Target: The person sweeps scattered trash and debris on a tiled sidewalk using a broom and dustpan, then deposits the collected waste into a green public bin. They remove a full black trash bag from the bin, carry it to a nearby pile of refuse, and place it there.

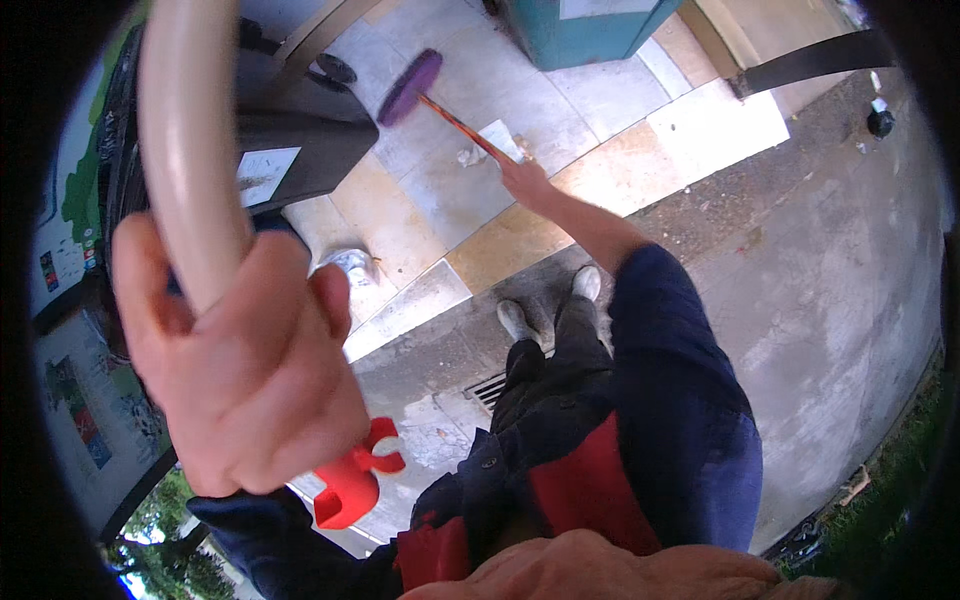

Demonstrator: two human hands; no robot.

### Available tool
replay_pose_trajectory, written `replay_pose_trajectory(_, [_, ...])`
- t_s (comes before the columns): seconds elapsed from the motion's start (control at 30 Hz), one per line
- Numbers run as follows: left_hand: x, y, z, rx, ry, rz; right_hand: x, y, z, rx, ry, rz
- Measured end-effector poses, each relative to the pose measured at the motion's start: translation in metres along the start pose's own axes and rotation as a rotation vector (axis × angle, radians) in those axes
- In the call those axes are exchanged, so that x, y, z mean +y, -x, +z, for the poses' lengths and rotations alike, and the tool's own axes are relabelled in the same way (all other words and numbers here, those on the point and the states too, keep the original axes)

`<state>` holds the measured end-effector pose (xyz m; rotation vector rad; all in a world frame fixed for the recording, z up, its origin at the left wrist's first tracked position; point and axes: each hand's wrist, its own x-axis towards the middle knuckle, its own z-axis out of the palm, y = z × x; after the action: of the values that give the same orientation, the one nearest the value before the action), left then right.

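Large in the foreground, my left hand (255, 390) grips a beige pole (187, 127) that runs up past the top of the view. A red plastic clip (352, 480) shows just below that hand. Farther out, my right hand (525, 182) is closed around the orange-red handle (461, 127) of a broom. Its purple head (411, 88) is over the pale tiles (540, 97), and I cannot tell if it touches them. White paper (501, 137) and a crumpled clear scrap (471, 156) lie on the tiles by the handle. Crumpled clear plastic (351, 264) lies nearer the left hand.
A dark wheeled bin (322, 146) with a written sheet stands on the left. A green bin (592, 34) is at the top. The tile edge (540, 259) borders wet concrete (825, 262). A drain grate (489, 391) lies beside my feet. A dark round object (880, 123) is at right.
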<state>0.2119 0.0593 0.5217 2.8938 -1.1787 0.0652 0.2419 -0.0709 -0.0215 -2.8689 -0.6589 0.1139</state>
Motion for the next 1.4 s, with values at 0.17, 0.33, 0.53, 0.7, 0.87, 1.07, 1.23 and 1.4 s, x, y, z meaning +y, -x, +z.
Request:
replay_pose_trajectory(0.17, [-0.028,-0.025,-0.019,0.204,-0.144,0.665,-0.006,0.187,-0.113,-0.208,0.139,0.044])
replay_pose_trajectory(0.33, [-0.036,-0.032,-0.027,0.307,-0.118,0.826,-0.001,0.234,-0.192,-0.428,-0.227,0.289])
replay_pose_trajectory(0.53, [-0.025,-0.032,-0.018,0.461,-0.081,0.740,0.046,0.082,-0.162,-0.055,-0.321,0.272])
replay_pose_trajectory(0.7, [-0.041,-0.015,-0.034,0.555,0.076,0.750,0.030,0.004,-0.117,-0.055,-0.347,0.365])
replay_pose_trajectory(0.87, [-0.095,0.067,-0.058,1.014,0.334,0.134,-0.015,0.171,-0.097,-0.113,-0.322,0.342])
replay_pose_trajectory(1.07, [-0.079,0.197,-0.093,1.309,0.592,-0.165,-0.071,0.262,-0.188,-0.377,-0.284,0.411])
replay_pose_trajectory(1.23, [-0.043,0.279,-0.093,1.198,0.587,-0.336,-0.067,0.289,-0.208,-0.143,-0.496,0.482])
replay_pose_trajectory(1.4, [-0.047,0.323,-0.047,0.968,0.683,-0.324,-0.098,0.280,-0.265,-0.039,-0.947,0.870])
